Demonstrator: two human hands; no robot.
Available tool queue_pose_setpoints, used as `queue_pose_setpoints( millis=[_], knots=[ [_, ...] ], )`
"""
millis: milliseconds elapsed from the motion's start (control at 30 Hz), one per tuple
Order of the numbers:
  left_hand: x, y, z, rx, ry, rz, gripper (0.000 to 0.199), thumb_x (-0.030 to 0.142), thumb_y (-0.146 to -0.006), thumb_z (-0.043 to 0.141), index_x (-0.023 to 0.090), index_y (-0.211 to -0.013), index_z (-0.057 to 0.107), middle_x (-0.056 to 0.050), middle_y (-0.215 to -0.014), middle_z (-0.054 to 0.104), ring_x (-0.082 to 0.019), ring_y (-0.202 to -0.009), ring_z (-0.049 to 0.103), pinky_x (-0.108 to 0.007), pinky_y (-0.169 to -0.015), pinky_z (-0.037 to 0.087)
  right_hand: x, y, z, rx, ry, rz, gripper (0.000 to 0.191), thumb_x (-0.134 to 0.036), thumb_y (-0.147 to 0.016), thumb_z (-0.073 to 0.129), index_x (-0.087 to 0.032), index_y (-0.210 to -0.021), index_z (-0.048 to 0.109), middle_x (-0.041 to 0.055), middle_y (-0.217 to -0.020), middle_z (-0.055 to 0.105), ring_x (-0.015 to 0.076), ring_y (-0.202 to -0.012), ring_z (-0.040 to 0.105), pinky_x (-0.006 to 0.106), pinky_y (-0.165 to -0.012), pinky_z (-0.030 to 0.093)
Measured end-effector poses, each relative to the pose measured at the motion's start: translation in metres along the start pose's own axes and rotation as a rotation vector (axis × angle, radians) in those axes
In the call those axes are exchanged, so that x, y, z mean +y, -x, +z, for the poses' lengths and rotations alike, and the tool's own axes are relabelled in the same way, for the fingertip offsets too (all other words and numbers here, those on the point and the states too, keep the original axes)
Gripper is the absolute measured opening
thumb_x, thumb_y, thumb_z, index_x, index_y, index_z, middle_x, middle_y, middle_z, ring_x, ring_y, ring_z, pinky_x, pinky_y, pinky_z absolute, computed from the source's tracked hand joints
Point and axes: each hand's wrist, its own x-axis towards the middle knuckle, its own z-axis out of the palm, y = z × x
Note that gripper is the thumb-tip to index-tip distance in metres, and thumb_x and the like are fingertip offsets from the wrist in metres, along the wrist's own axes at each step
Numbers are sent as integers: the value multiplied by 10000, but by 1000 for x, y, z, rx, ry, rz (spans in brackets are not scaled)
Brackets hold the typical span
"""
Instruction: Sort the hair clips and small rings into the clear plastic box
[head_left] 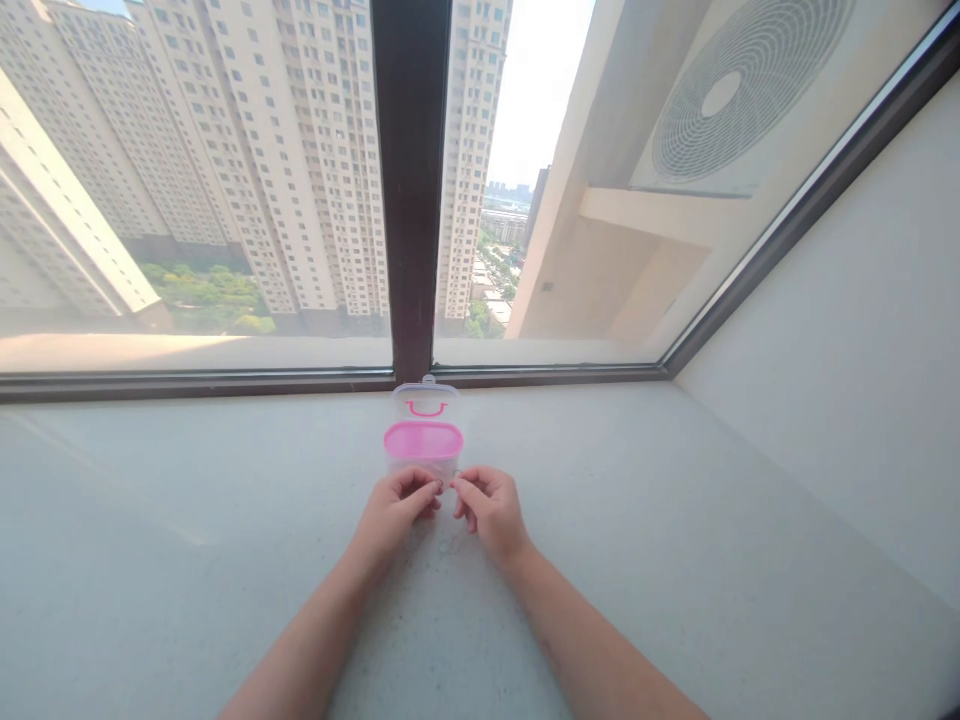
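A small clear container with a pink rim (424,440) stands on the pale windowsill, its clear lid (426,400) with a pink handle raised behind it. Just in front of the container, my left hand (405,505) pinches something small and dark between thumb and forefinger. My right hand (487,505) is close beside it, thumb and forefinger pinched together at a tiny item too small to name. The two sets of fingertips nearly meet. Some small, unclear bits (448,547) lie on the sill below my hands.
Behind the container runs the dark window frame (413,200), with glass on both sides. A white wall (840,330) borders the sill on the right. Tall buildings and an outdoor fan unit show through the glass.
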Motion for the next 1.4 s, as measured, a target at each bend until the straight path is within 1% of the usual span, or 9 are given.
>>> queue_pose_setpoints(
  millis=[100,200,400,533,767,1067,1167,1400],
  knots=[
    [4,0,-6,13,-73,27,185,341,-736,673,160,-714,644,6,-629,587,-136,-593,511,-229,-568,398,-3,1,-1,-103,18,34,214,-329,-751,605,-124,-708,648,-22,-458,562,55,-319,376,178,-338,266],
    [6,-1,-12,-10,-82,16,192,343,-759,658,155,-728,637,13,-614,565,-120,-572,478,-214,-546,367,-6,0,-2,-152,16,59,187,-304,-754,601,-126,-719,645,-27,-463,559,53,-331,379,173,-352,265],
    [3,2,-21,-40,-41,-35,216,364,-779,645,149,-751,636,15,-602,545,-110,-554,445,-205,-527,331,-9,2,3,-193,62,73,174,-290,-770,580,-132,-716,626,-29,-464,549,57,-340,378,175,-364,259],
    [9,6,-22,-87,-34,-72,215,353,-764,656,145,-715,632,5,-622,562,-105,-541,433,-206,-517,319,-9,3,5,-219,87,81,172,-292,-777,566,-141,-704,605,-26,-475,553,56,-336,379,176,-363,263],
    [18,9,-20,-129,-79,-68,192,332,-743,670,153,-682,637,18,-607,542,-99,-526,411,-204,-496,288,-11,4,7,-212,51,78,155,-278,-770,555,-154,-680,577,-30,-470,547,57,-337,376,177,-369,267],
    [20,9,-19,-109,-75,-47,196,346,-740,677,161,-693,631,27,-585,549,-103,-515,433,-207,-495,306,-9,2,5,-175,9,76,135,-256,-748,566,-149,-666,576,-32,-459,542,56,-335,367,181,-366,243],
    [20,9,-18,-110,-79,-36,186,338,-744,672,157,-714,642,15,-609,564,-104,-520,443,-209,-494,312,-10,2,4,-175,14,74,134,-261,-748,572,-150,-674,577,-32,-463,543,59,-341,375,183,-368,246],
    [17,6,-16,-105,-67,-26,191,338,-749,665,160,-690,630,14,-611,555,-101,-514,436,-201,-480,308,-9,2,5,-152,21,75,150,-285,-735,588,-154,-664,571,-36,-448,532,62,-336,362,185,-364,242]
  ],
)
